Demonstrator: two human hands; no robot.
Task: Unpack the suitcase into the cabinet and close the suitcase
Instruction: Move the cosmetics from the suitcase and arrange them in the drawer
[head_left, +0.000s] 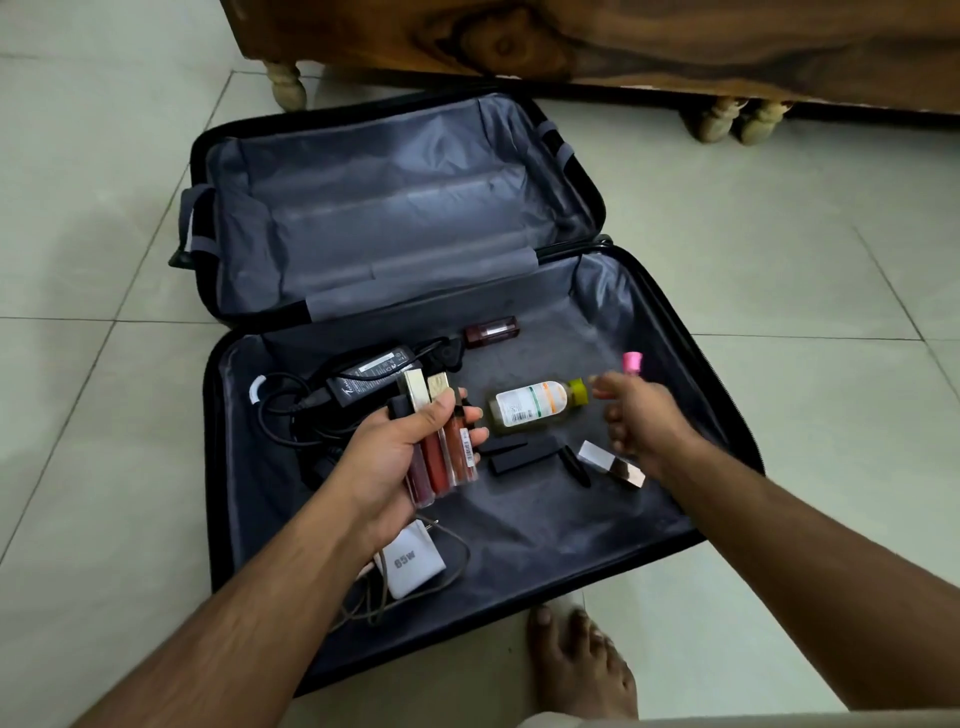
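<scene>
Roughly midway, I'd judge: the suitcase (332, 613) lies wide open on the tile floor (805, 249), far half bare grey lining, near half carrying small stuff. Nothing visibly in the cabinet (623, 36); I only see its wood-grain base and turned legs behind the case.

My left hand (400, 457) has fingers curled round a bunch of gloss tubes (444, 457): clear hard plastic, red and brown fills, gold and black caps. My right hand (634, 415) is loosely spread, holding nothing, blurred, hovering just beside the bottle (530, 405).

Left to clear:
- bottle, clear plastic, yellowish liquid, white label, green cap, lying on its side
- pink-capped tube (632, 362), small, near the right fingertips
- dark red box (491, 332), glossy, by the hinge
- black adapter (371, 376), matte brick, tangled rubbery cable
- white charger (410, 566), smooth block, marked 65w, thin cord
- black sticks (524, 457), matte, angular
- gold-ended lipstick (615, 465), under my right wrist

Closing not yet started. Lining looks slick, wrinkled fabric; shell rim hard and black.
</scene>
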